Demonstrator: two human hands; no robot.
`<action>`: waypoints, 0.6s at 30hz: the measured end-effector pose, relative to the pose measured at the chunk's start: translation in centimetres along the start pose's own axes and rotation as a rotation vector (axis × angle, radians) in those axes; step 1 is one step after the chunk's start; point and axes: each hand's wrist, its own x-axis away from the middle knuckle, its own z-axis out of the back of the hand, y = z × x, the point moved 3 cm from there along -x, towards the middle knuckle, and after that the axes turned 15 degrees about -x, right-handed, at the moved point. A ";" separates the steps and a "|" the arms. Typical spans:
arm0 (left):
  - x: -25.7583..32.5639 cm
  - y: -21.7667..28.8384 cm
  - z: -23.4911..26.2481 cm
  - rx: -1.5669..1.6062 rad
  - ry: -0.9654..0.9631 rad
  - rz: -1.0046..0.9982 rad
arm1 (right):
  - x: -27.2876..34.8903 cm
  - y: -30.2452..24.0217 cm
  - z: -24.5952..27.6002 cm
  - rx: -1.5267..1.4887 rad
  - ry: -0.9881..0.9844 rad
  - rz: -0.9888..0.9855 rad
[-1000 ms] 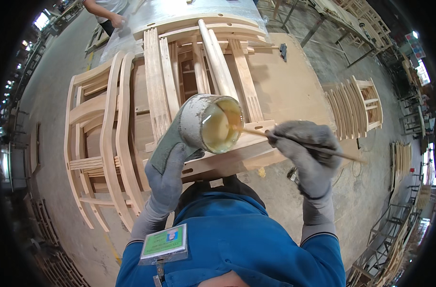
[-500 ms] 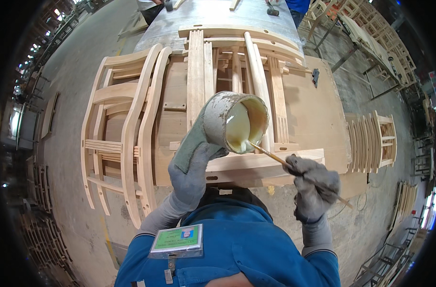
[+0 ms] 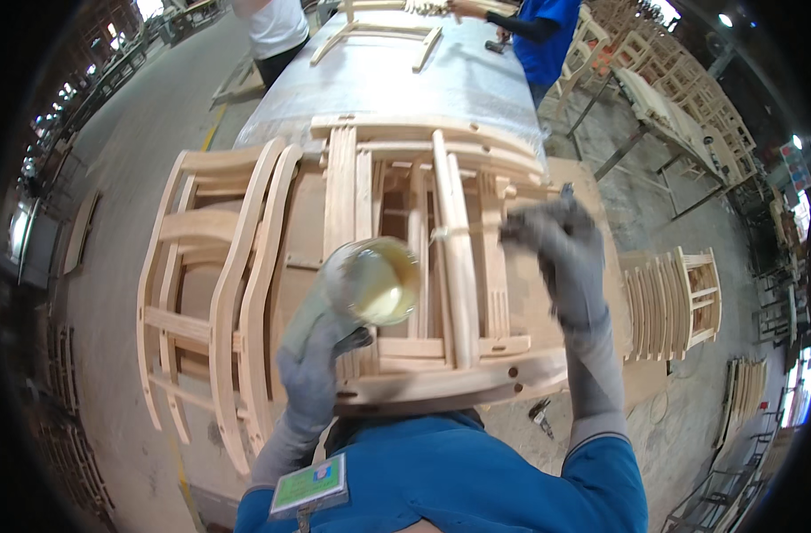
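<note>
In my gloved left hand (image 3: 309, 371) is a pot (image 3: 337, 274), tilted so that the pale creamy liquid (image 3: 384, 298) inside shows. Its long greenish grip runs down into my closed fingers. My gloved right hand (image 3: 561, 253), blurred by motion, pinches a thin wooden stick (image 3: 467, 230). The stick's whitish tip is over the pale wood chair frame (image 3: 459, 284), close to a round rail; whether it touches cannot be made out. The pot is above the frame's near left part.
More chair frames (image 3: 236, 258) lean at the left, and curved slatted pieces (image 3: 663, 302) are stacked at the right. Beyond is a grey-topped table (image 3: 379, 80) with wooden parts. Two other people stand there, one in white (image 3: 272, 27), one in blue (image 3: 545, 40).
The stick has come out of the pot, and my right hand has moved up and forward with it over the frame. The pot has shifted left and down. The view now reaches farther ahead.
</note>
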 end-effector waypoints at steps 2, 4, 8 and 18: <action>-0.9 0.2 0.8 -0.082 0.031 -0.058 | -6.9 -0.9 1.5 0.137 0.004 0.143; -1.7 0.8 1.0 -0.091 0.095 -0.068 | -13.6 -1.3 2.6 0.362 -0.052 0.225; -3.3 0.5 1.6 -0.195 0.186 -0.116 | -23.9 0.9 6.6 0.620 -0.012 0.155; -4.3 0.4 2.5 -0.055 0.335 0.091 | -28.1 5.9 8.8 0.763 0.001 0.064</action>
